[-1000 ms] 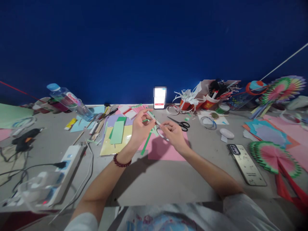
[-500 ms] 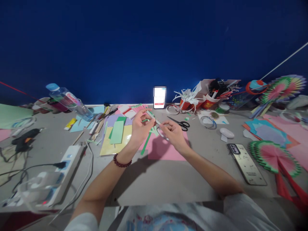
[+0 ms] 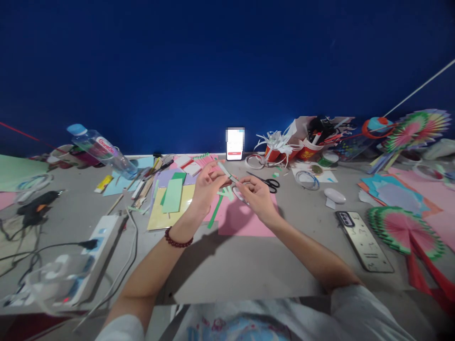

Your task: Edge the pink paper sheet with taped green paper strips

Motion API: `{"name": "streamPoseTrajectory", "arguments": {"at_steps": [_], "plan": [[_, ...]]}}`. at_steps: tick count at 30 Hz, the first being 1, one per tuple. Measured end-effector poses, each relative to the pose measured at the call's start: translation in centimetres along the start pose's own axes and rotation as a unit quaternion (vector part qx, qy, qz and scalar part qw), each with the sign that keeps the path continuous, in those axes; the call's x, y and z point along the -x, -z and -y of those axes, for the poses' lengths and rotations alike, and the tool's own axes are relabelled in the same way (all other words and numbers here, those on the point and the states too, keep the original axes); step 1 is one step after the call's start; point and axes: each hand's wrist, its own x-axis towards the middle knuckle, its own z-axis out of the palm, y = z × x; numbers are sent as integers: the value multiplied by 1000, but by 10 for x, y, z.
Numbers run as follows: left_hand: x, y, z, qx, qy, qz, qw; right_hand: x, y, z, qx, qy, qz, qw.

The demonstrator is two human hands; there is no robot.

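My left hand [image 3: 206, 188] is closed in a pinch on a narrow green paper strip [image 3: 226, 171], held above the table. My right hand [image 3: 256, 197] is closed too, pinching the strip's near end, with a clear tape ring [image 3: 237, 195] hanging from its fingers. Below both hands lie a pink paper sheet [image 3: 241, 221] and a loose green strip [image 3: 215, 212]. A dark bead bracelet is on my left wrist.
Black scissors [image 3: 267, 182] lie just behind my right hand. A yellow sheet with green cards [image 3: 169, 207] is left of my hands, a power strip [image 3: 93, 251] further left, a phone [image 3: 364, 240] and folded paper fans [image 3: 401, 231] to the right. An upright lit phone [image 3: 235, 144] stands at the wall.
Both hands have stayed nearly in place; the fingers have shifted slightly along the strip and drawn a little closer together.
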Motion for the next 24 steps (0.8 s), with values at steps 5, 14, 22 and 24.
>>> {"name": "streamPoseTrajectory", "arguments": {"at_steps": [5, 14, 22, 24], "plan": [[1, -1, -1, -17, -4, 5, 1000, 0, 0, -2, 6, 21, -1, 1000], [0, -4, 6, 9, -5, -46, 999, 4, 0, 6, 14, 26, 13, 999], [-1, -6, 8, 48, 40, -4, 998, 3, 1, 6, -9, 30, -1, 1000], [0, -7, 13, 29, 39, 11, 999, 3, 1, 6, -7, 33, -5, 999]]}}
